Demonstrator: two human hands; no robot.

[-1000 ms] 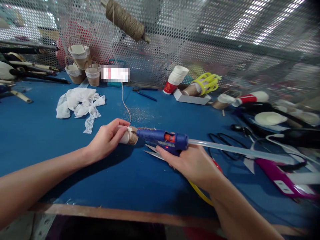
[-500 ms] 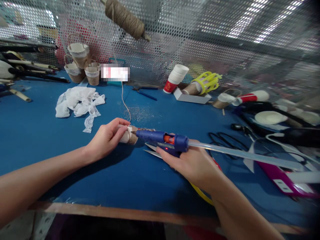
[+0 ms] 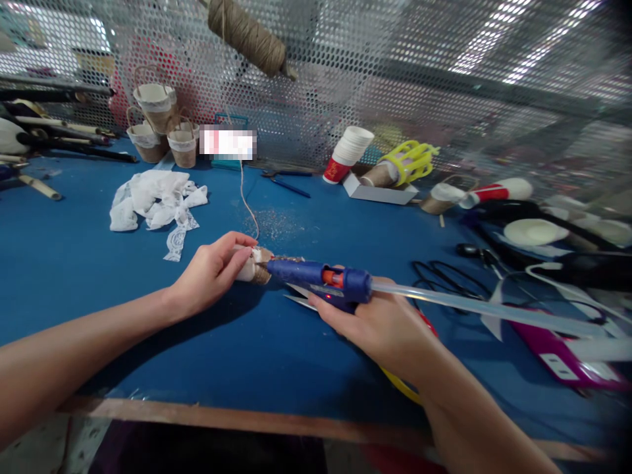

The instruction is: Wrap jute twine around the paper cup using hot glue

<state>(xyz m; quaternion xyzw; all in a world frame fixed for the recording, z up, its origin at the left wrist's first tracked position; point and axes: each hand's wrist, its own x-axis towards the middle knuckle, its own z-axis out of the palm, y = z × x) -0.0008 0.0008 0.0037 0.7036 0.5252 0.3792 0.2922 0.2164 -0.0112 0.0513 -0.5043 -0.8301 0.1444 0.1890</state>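
My left hand [image 3: 217, 271] is closed around a small paper cup [image 3: 261, 273] that lies on its side, its wall partly covered in brown twine and a white band. In my right hand [image 3: 375, 322] is a blue hot glue gun [image 3: 316, 275] with a long clear glue stick [image 3: 474, 306] in its back. Its nozzle tip is at the cup's side, touching or very near it. A string [image 3: 244, 197] runs down from a hanging twine spool [image 3: 247, 39] to the cup. Scissors [image 3: 301, 296] lie under the gun, their handles partly hidden by my right hand.
Crumpled white lace [image 3: 153, 197] lies at left, with several small twine-covered baskets [image 3: 182, 145] behind it. Pliers [image 3: 289, 183], stacked paper cups [image 3: 348, 155] and a white box [image 3: 380, 191] stand or lie toward the back. Black cables [image 3: 444, 280] and a purple object [image 3: 557, 349] are at right.
The glue gun's nozzle has shifted very slightly left and down along the cup. My left hand keeps its hold with almost no movement.
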